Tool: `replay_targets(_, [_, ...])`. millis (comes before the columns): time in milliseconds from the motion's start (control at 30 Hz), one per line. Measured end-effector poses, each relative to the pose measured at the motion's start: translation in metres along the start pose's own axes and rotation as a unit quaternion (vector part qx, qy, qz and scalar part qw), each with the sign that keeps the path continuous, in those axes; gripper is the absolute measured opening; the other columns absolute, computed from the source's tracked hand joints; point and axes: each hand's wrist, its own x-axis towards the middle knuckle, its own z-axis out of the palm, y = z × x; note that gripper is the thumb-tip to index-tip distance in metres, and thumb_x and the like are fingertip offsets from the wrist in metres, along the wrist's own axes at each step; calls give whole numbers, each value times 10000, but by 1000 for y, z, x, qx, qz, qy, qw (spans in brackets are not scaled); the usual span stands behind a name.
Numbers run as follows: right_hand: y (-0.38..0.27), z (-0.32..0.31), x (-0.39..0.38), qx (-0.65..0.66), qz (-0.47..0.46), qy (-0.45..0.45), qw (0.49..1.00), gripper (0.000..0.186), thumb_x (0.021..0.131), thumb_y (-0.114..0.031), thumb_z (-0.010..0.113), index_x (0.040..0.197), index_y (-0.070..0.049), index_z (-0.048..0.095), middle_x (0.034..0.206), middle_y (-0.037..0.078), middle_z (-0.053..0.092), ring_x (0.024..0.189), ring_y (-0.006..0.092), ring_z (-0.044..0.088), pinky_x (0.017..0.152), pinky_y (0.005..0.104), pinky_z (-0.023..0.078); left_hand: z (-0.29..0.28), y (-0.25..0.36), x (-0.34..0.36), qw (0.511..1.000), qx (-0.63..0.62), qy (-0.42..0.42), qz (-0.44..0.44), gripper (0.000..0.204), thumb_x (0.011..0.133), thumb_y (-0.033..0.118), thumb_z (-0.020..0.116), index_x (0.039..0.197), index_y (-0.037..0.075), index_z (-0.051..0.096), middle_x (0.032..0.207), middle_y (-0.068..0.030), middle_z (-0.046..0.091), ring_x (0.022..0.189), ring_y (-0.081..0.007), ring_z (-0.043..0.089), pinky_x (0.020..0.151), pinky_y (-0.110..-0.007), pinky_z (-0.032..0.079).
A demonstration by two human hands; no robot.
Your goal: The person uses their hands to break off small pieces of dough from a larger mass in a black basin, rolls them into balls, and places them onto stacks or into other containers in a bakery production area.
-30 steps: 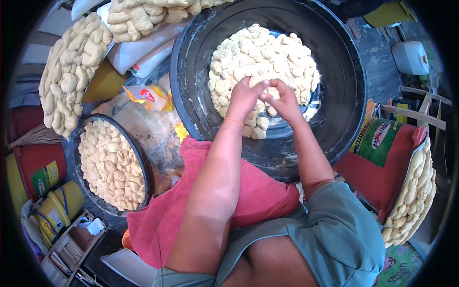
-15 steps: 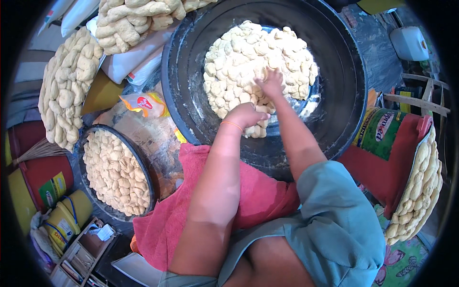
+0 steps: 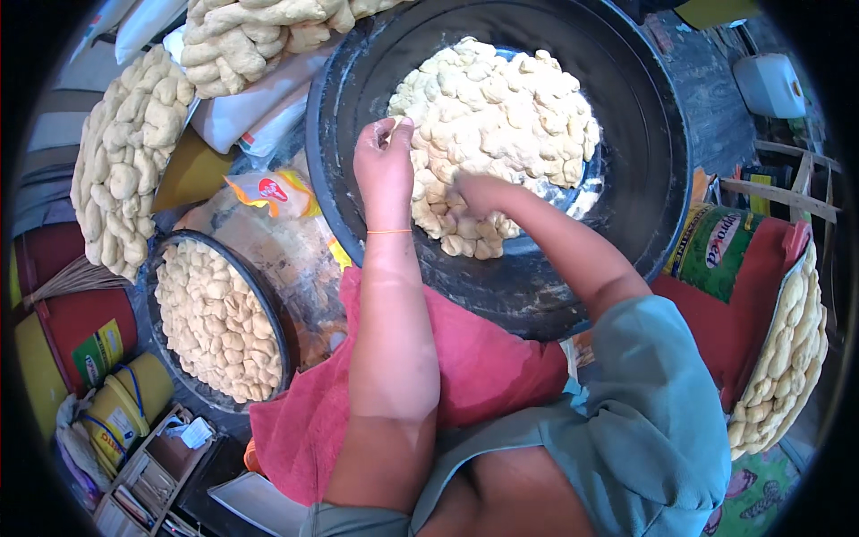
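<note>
A pale mass of floured dough pieces [image 3: 510,116] lies in a big round black tub [image 3: 644,98], lumps pressed against one another. Above the left side of the dough I hold my left hand [image 3: 385,166] up, fingers curled and thumb pinched toward the forefinger. What sits in that pinch, if anything, is too small to make out. An orange band circles the left wrist. My right hand [image 3: 480,195] is down at the near part of the dough, smeared by motion, so its fingers do not show clearly.
Left of the tub stands a smaller black basin [image 3: 219,318] full of dough lumps. Twisted dough covers trays at the far left [image 3: 125,170], the top [image 3: 259,40] and the right [image 3: 783,349]. A plastic packet [image 3: 273,192] and red bucket [image 3: 716,304] flank the tub.
My left hand has lifted off the dough and moved left and away from me. My right hand has come left and nearer, from the middle of the dough to its near part.
</note>
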Motion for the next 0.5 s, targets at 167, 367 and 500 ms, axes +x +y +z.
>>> replay_targets(167, [6,8,127,211,-68,228,948,563,824,-432,601,1250,-71,531,1202,156,555,1047,306,579,891,395,465,14,-4,5,981,-188,9,-56,248,841,198,647,1008,15,628,938,-38,620,858,-124,523,812,-261,403])
replay_targets(367, [-29,61,109,-40,-43,222,973,607,784,-408,613,1300,-122,472,1282,138,463,1111,329,516,924,434,427,-2,-14,8,980,-189,28,-47,205,844,163,619,992,22,631,920,-29,617,851,-128,523,796,-256,402])
replay_targets(500, [0,48,21,30,-165,12,986,596,736,-367,671,1258,-131,505,1162,126,518,1030,311,543,877,425,443,1,-20,8,985,-170,0,-37,184,836,138,608,976,21,636,903,-32,620,834,-132,536,778,-256,412])
